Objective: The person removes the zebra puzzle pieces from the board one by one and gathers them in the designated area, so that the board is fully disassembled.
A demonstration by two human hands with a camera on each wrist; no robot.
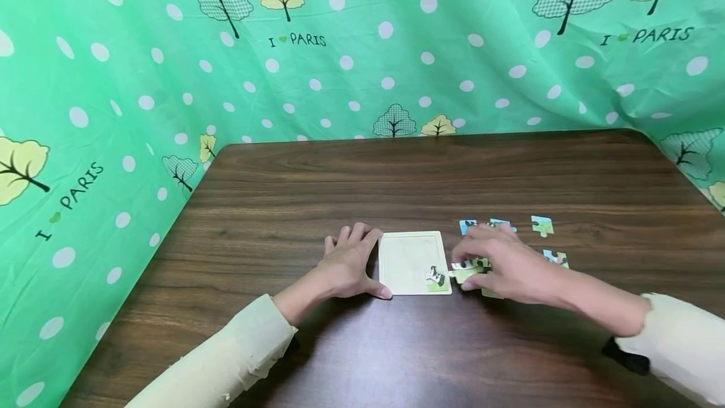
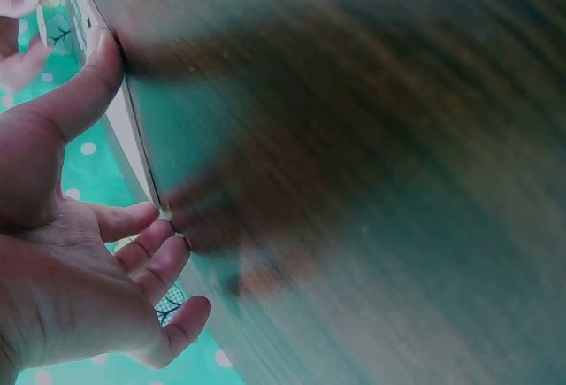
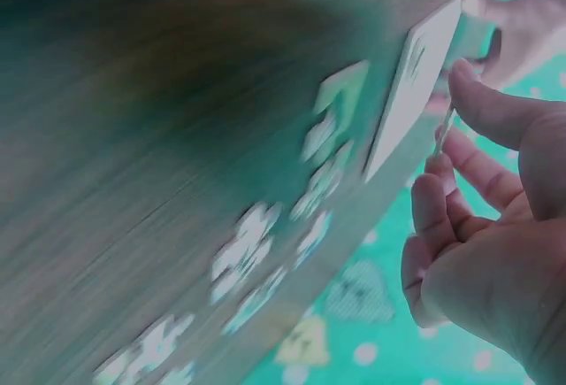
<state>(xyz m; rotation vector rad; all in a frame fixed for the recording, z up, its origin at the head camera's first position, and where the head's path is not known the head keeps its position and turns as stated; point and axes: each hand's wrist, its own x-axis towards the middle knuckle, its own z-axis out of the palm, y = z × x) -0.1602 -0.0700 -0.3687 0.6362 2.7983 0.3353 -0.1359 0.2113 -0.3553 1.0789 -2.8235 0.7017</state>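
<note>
A square, pale puzzle tray (image 1: 403,261) lies on the table. One jigsaw piece (image 1: 436,276) with a black-and-white figure on green sits in its lower right corner. My left hand (image 1: 347,263) rests at the tray's left side, thumb at the near corner and forefinger at the far one, fingers spread. Just off the tray's right edge, my right hand (image 1: 506,263) pinches a green, black and white jigsaw piece (image 1: 467,271) between thumb and fingers. In the right wrist view this held piece (image 3: 445,132) appears edge-on, above the table.
Several loose jigsaw pieces lie right of the tray, among them a blue and green one (image 1: 542,226) and another (image 1: 556,258) beside my right wrist. My right hand partly covers some. Behind the dark wooden table (image 1: 317,187) hangs a green printed curtain (image 1: 362,43).
</note>
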